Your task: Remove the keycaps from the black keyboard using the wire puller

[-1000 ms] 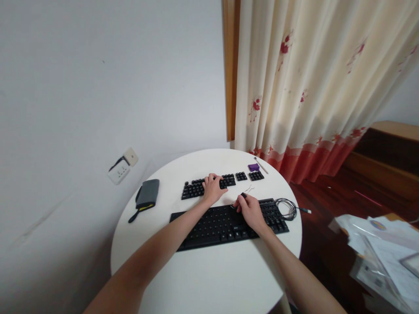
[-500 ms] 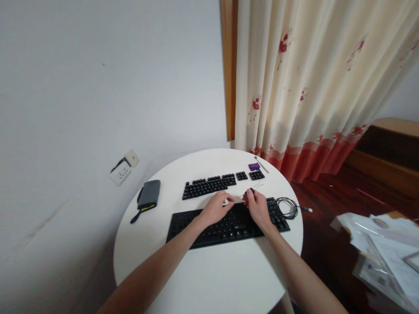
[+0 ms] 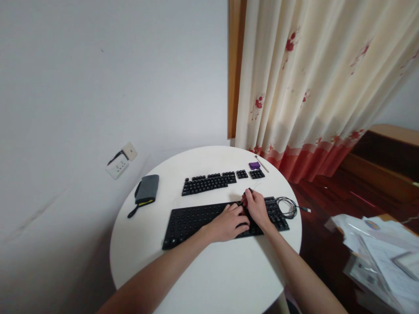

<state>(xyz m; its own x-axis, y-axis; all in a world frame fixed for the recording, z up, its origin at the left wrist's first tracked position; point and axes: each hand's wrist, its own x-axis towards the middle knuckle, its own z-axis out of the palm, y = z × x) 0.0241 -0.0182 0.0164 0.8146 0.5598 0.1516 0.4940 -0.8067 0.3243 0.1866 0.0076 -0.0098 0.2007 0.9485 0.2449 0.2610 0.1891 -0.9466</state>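
Observation:
A black keyboard [image 3: 190, 220] lies across the white round table [image 3: 199, 270], many of its keycaps off on the left part. On its middle rests my left hand [image 3: 229, 223], palm down with fingers stretched out over the keys. Just right of it, my right hand [image 3: 257, 208] is closed on what looks like a wire keycap puller [image 3: 250, 190], with a black handle and thin wire showing above the fingers. The puller's lower end sits close to the left fingertips at the keyboard's upper edge; whether it touches a key is hidden.
Loose black keycaps [image 3: 207, 184] stand in rows behind the keyboard, with two smaller blocks to their right. A purple cloth [image 3: 254, 165] and a thin brush [image 3: 262, 165] lie at the back. A grey pouch [image 3: 148, 189] is at left, a coiled USB cable [image 3: 290, 209] at right.
My left hand has come down and toward me from a pinch near the right hand, and now lies spread on the keyboard. The right hand keeps its grip in nearly the same place.

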